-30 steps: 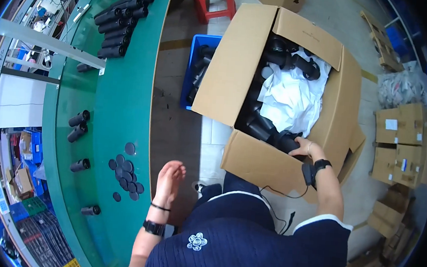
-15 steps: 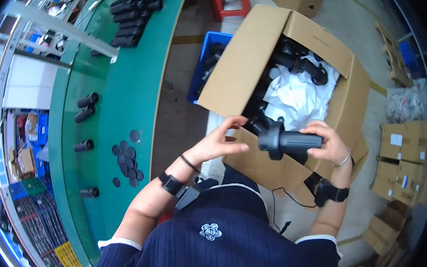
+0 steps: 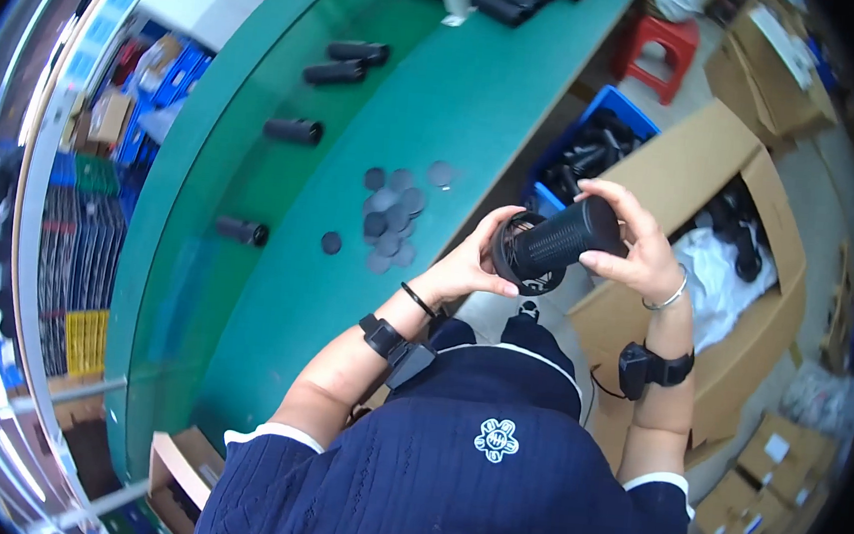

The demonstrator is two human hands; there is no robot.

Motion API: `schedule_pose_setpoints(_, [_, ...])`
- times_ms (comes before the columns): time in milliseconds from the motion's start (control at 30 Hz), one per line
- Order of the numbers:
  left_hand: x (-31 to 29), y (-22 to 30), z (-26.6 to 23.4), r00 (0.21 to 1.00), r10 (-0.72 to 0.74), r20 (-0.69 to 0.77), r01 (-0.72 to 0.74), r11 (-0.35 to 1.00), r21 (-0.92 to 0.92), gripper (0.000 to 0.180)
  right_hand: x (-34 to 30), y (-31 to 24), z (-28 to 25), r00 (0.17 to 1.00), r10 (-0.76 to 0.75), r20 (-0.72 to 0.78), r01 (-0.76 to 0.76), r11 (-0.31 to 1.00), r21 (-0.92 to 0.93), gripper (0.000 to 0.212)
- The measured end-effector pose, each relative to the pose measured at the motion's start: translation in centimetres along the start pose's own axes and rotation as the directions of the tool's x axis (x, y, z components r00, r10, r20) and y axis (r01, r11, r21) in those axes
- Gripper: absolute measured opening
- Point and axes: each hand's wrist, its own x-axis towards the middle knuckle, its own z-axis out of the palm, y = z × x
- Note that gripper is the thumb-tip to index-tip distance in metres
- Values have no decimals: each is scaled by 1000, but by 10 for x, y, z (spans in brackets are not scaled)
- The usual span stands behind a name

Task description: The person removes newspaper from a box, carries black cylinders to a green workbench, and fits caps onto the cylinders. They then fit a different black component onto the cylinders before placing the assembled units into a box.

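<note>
Between my two hands, over the edge of the green workbench (image 3: pixel 360 292), is a black plastic cylindrical housing (image 3: pixel 560 239) with a wide ring at one end. My left hand (image 3: pixel 472 263) has its thumb and fingers round the ring. The closed end is gripped by my right hand (image 3: pixel 645 256), fingers above and thumb below. The cylinder's side looks finely perforated, and the ring's open mouth faces down to the left. On the bench to the left lie several loose dark round discs (image 3: pixel 384 201).
Several black cylinders (image 3: pixel 293 131) lie along the bench's far-left strip, more at its far end. A blue crate (image 3: pixel 545 198) of black parts and a large open carton (image 3: pixel 681 167) with black parts and white wrapping stand right of the bench. Beyond is a red stool (image 3: pixel 661 57).
My view has swung left toward the bench. My left hand, apart from the housing before, now grips its ring. The housing has turned from lying level over the carton to a tilt beside the bench.
</note>
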Motion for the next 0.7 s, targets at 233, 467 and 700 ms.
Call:
schedule_pose_setpoints(233, [-112,6,-79,999,-25,-36,2,851,-526,103,95,-13,126,957,-15,290,-38,983,178,60])
schedule_pose_setpoints(467, [-181,22,-123,883,204,-422,-223,975,4,98,140,-24,234,949,-212,235,275,919,-281,41])
schedule_pose_setpoints(700, [-203,23,-122,794,202,-573,-297,952,-76,61,151,-23,293,925,-228,303,240,971,-1,35])
